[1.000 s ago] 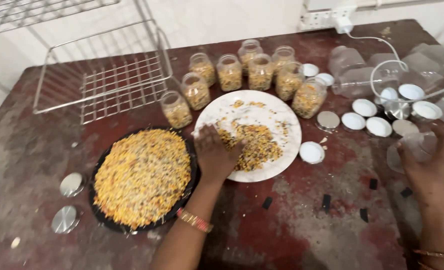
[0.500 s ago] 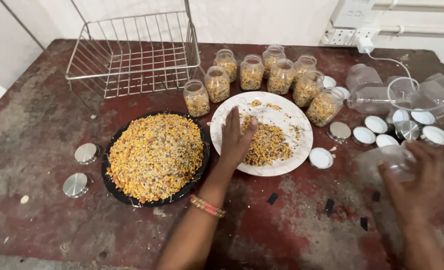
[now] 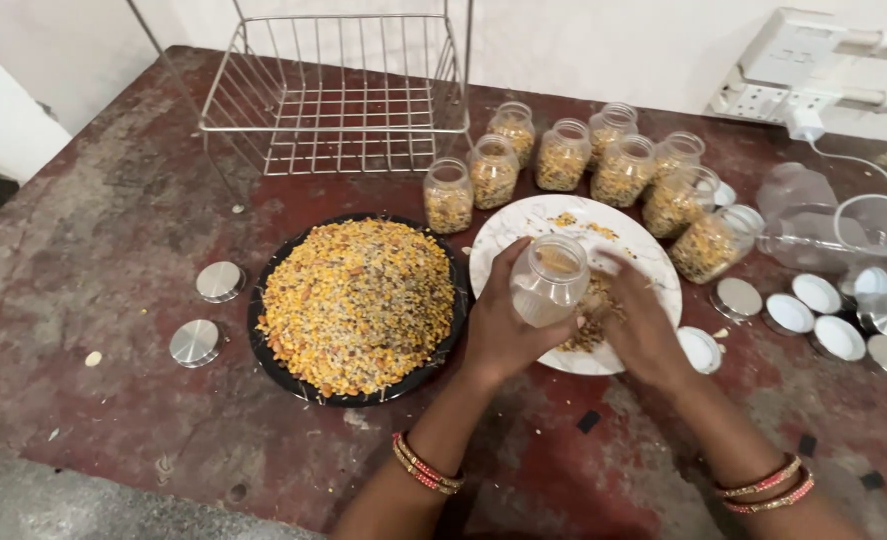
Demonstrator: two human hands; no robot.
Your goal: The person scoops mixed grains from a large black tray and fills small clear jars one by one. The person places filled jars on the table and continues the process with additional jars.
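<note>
Now, starting far left on the worn red counter [image 3: 114, 220], two round metal lids [image 3: 220, 281] lie flat, just beside the black plate [image 3: 264, 345] heaped with a yellow-orange grain mix. Behind it stands a wire rack [image 3: 344, 100]. Moving in, the left hand [image 3: 504, 325] is wrapped around a small clear jar [image 3: 549, 282], holding it tilted over the white marbled plate [image 3: 644, 255] with its mouth up and away from the camera (lid off, and only a little inside as far as one can tell). Right beside it, the right hand [image 3: 644, 325] hovers over the plate's small pile of mix [image 3: 594, 310], fingers curled downward; whether it grips any grain cannot be told. Behind the plate, a curved line of filled jars [image 3: 564, 155] runs from centre toward the right, all uncapped. Further right, white and silver lids [image 3: 817, 293] lie scattered, with empty clear jars [image 3: 799, 200] on their sides near a wall socket strip [image 3: 764, 100].
</note>
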